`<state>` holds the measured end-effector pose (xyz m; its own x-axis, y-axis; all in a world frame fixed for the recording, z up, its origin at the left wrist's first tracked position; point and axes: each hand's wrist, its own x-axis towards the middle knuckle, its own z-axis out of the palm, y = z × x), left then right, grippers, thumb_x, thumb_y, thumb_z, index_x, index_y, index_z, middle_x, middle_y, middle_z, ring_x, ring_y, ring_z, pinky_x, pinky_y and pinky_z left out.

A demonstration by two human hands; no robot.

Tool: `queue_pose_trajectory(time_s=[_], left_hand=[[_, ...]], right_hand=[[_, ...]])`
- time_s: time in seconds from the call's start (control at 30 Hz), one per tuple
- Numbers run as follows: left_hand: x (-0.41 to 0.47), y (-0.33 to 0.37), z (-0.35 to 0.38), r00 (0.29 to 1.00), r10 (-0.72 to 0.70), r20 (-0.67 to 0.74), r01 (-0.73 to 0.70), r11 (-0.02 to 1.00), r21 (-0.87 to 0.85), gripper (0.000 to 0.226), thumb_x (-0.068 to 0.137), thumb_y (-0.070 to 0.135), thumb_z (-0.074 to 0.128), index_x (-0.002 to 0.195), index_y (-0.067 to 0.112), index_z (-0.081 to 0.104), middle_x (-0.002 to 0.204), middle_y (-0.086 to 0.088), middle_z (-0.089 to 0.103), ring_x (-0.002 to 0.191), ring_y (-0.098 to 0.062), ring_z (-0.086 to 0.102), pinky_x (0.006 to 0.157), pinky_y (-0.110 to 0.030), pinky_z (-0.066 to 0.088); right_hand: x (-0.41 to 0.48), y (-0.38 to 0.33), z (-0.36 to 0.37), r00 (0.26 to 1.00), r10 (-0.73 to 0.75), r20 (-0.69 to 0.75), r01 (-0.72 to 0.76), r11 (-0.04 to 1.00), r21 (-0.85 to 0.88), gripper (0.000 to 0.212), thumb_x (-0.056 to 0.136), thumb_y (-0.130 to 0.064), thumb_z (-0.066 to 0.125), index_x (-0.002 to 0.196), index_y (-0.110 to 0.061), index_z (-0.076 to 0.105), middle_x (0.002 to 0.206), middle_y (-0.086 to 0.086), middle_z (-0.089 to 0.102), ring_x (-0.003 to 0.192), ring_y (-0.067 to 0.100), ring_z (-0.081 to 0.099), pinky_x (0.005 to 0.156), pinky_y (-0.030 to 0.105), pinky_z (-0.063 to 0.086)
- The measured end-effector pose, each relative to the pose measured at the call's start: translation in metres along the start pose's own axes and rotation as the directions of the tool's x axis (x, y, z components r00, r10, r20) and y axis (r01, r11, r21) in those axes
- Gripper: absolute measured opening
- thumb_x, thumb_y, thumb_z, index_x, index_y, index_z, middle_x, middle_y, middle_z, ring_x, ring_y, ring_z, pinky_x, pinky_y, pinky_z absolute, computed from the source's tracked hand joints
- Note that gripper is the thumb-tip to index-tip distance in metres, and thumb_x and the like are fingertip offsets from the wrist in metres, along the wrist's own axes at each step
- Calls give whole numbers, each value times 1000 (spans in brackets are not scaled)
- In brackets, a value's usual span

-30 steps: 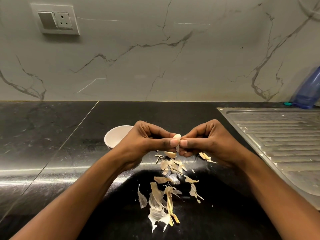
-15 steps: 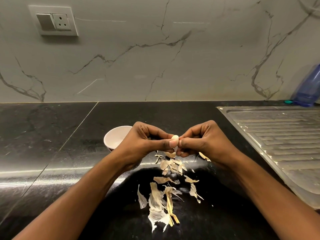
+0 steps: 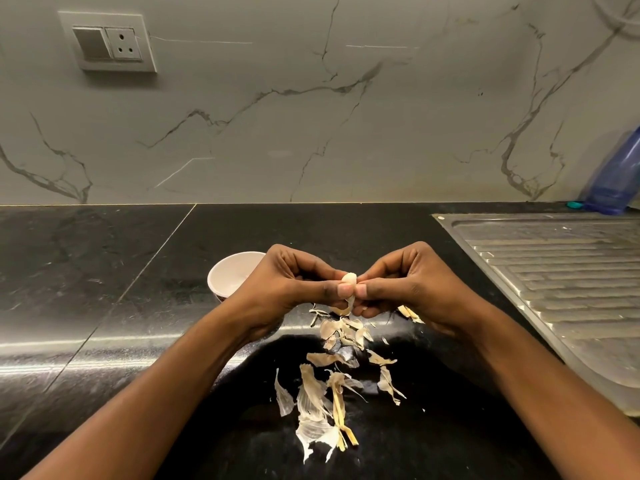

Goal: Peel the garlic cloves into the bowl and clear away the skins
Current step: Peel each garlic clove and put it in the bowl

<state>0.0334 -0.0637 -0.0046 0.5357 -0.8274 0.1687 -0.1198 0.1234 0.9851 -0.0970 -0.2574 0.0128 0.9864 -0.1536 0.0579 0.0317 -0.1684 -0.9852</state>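
A pale garlic clove (image 3: 349, 279) is pinched between the fingertips of my left hand (image 3: 294, 289) and my right hand (image 3: 408, 285), held above the black counter. A strip of skin hangs down from the clove between my thumbs. A small white bowl (image 3: 228, 271) stands on the counter just behind and left of my left hand, partly hidden by it. Several loose garlic skins (image 3: 329, 386) lie scattered on the counter below my hands, with a few more under my right hand.
A steel sink drainboard (image 3: 561, 278) fills the right side. A blue plastic bottle (image 3: 616, 181) stands at the far right against the marble wall. A switch and socket plate (image 3: 107, 43) is on the wall at upper left. The black counter (image 3: 86, 271) stretches to the left.
More of the clove shows bare at the top, and the skin now hangs below the thumbs. Both hands stay together at the same spot.
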Motion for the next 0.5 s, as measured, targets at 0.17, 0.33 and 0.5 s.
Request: queue_pose_trajectory(time_s=[0.17, 0.33, 0.5], left_hand=[[0, 2, 1, 999, 37, -34, -37, 999, 22, 22, 79, -3, 81, 101, -7, 78, 101, -24, 78, 90, -34, 77, 83, -37, 64], [1, 0, 1, 997, 64, -49, -62, 997, 36, 25, 79, 0, 82, 102, -8, 78, 99, -25, 78, 92, -40, 77, 88, -45, 63], [3, -1, -1, 999, 28, -33, -30, 997, -68, 29, 85, 2, 76, 111, -9, 75, 105, -28, 77, 96, -36, 76, 93, -40, 63]], right_hand=[[1, 2, 6, 998, -31, -60, 29, 999, -24, 5, 88, 5, 77, 91, 5, 80, 87, 24, 79, 75, 31, 79, 66, 28, 65], [1, 4, 9, 991, -71, -110, 65, 997, -52, 4, 86, 1, 80, 89, 4, 81, 83, 23, 78, 74, 32, 77, 66, 31, 66], [2, 3, 4, 989, -99, -110, 97, 995, -24, 5, 89, 2, 77, 92, 1, 81, 87, 22, 79, 74, 32, 77, 66, 31, 65]])
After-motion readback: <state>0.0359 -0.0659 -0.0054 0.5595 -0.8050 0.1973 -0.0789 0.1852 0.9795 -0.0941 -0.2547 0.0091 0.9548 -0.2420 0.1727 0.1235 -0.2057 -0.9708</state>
